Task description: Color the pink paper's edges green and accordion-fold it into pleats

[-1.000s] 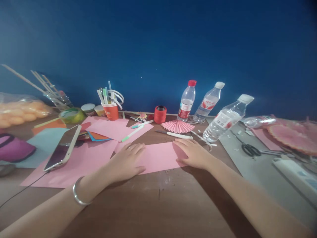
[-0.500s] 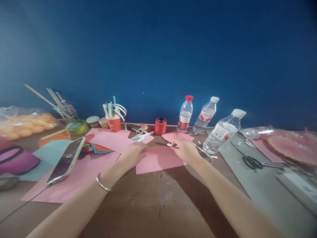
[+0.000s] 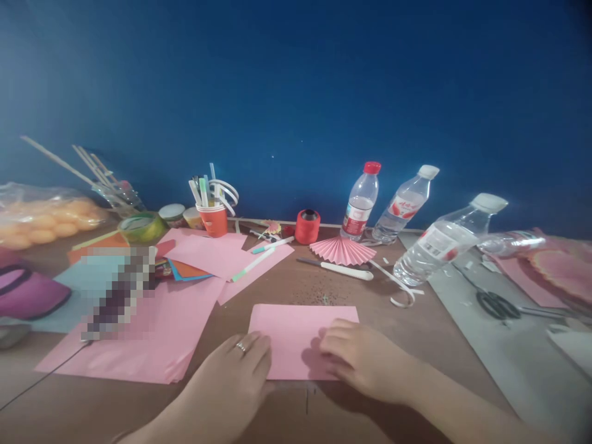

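A rectangular sheet of pink paper (image 3: 291, 345) lies on the brown table in front of me, its long side running left to right. My left hand (image 3: 235, 373) grips its left edge with curled fingers, a ring on one of them; the thumb is hidden. At the lower right of the sheet my right hand (image 3: 354, 357) has its fingers bent onto the paper, casting a shadow on it. Beyond the sheet lie a pleated pink paper fan (image 3: 343, 251) and a white-handled knife (image 3: 346, 271). Dark specks are scattered between them and the sheet.
Three water bottles (image 3: 361, 213) stand at the back right. A red thread spool (image 3: 308, 227) and an orange cup (image 3: 213, 220) of pens stand further left. Large pink sheets (image 3: 143, 345) cover the left side. Black scissors (image 3: 497, 305) lie on a grey mat (image 3: 462, 327) at right.
The pink paper has come back from beside the fan toward me, with both hands at its sides. The knife and the dark specks now show uncovered.
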Available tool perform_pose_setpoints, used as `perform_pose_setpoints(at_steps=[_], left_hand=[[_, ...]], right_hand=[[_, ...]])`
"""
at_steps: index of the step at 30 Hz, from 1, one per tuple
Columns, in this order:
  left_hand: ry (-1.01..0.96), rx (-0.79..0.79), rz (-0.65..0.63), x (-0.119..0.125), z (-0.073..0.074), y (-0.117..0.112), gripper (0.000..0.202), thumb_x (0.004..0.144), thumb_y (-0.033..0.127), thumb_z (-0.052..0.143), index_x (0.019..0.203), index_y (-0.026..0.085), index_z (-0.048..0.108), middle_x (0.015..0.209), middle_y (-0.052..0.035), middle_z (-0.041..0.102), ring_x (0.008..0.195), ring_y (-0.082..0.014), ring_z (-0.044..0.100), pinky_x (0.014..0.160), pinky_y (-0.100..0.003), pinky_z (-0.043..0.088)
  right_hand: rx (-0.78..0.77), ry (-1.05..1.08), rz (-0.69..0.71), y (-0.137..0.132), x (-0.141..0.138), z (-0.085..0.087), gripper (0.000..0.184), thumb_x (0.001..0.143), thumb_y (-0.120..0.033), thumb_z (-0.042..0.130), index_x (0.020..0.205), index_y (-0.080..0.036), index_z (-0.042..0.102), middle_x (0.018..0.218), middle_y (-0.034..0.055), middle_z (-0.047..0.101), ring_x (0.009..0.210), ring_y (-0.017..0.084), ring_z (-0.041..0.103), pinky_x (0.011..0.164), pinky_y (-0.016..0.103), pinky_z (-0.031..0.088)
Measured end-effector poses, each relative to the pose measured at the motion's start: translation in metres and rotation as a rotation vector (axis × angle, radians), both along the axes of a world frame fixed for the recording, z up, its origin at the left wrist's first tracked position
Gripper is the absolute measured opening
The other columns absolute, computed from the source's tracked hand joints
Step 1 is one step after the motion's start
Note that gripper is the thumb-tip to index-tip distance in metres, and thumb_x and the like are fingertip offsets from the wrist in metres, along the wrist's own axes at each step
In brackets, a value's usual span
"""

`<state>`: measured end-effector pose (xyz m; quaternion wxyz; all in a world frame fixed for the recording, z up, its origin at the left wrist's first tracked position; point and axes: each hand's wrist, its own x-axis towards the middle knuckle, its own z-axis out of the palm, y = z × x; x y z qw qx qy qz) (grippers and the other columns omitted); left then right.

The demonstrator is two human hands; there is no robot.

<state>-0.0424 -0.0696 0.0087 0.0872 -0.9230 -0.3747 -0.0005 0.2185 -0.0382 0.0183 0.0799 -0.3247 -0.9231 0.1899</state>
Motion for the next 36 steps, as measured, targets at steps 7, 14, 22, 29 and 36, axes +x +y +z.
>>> perform_pose_setpoints(at_steps=[7,14,22,29,36], left_hand=[[-0.116,-0.203,-0.035,0.017,-0.016,0.026,0.072,0.086,0.028,0.046,0.146,0.013,0.009,0.152,-0.0098,0.02,0.139,-0.0262,0.019,0.112,-0.043,0.023],[-0.12,-0.26,0.071,-0.011,-0.013,0.037,0.065,0.089,0.036,0.042,0.146,0.017,0.018,0.151,-0.0128,0.019,0.138,-0.0301,0.022,0.109,-0.046,0.026],[-0.209,-0.369,0.315,-0.007,0.005,0.064,0.066,0.078,0.047,0.058,0.136,0.021,0.038,0.131,-0.012,0.048,0.117,-0.0328,0.045,0.093,-0.048,0.038],[-0.324,-0.508,0.33,-0.004,0.013,0.067,0.03,0.075,0.034,0.062,0.101,0.022,0.053,0.112,-0.0053,0.053,0.107,-0.0272,0.048,0.088,-0.043,0.038],[-0.414,-0.499,0.295,-0.004,0.004,0.068,0.051,0.07,0.033,0.066,0.117,0.024,0.05,0.118,-0.0068,0.053,0.111,-0.0281,0.048,0.091,-0.044,0.039]], right_hand=[[0.173,-0.047,-0.14,0.008,-0.03,-0.022,0.035,0.09,-0.034,0.046,0.114,-0.011,0.057,0.119,0.0156,0.059,0.112,0.028,0.049,0.095,0.044,0.039],[0.109,-0.158,-0.275,0.017,0.011,-0.034,0.08,0.087,-0.059,0.037,0.145,-0.006,0.022,0.151,0.0199,0.018,0.139,0.03,0.018,0.111,0.049,0.022],[0.134,-0.023,-0.498,0.03,0.026,-0.026,0.034,0.085,-0.03,0.055,0.115,-0.016,0.056,0.118,0.0134,0.056,0.109,0.029,0.05,0.095,0.045,0.04],[-0.005,0.127,-0.538,0.027,0.022,-0.015,0.016,0.072,-0.019,0.062,0.085,-0.021,0.051,0.094,0.0062,0.057,0.089,0.024,0.051,0.078,0.037,0.043],[-0.269,0.319,-0.633,0.026,0.018,-0.015,0.012,0.073,-0.015,0.051,0.08,-0.022,0.058,0.075,-0.0015,0.063,0.07,0.017,0.056,0.062,0.027,0.04]])
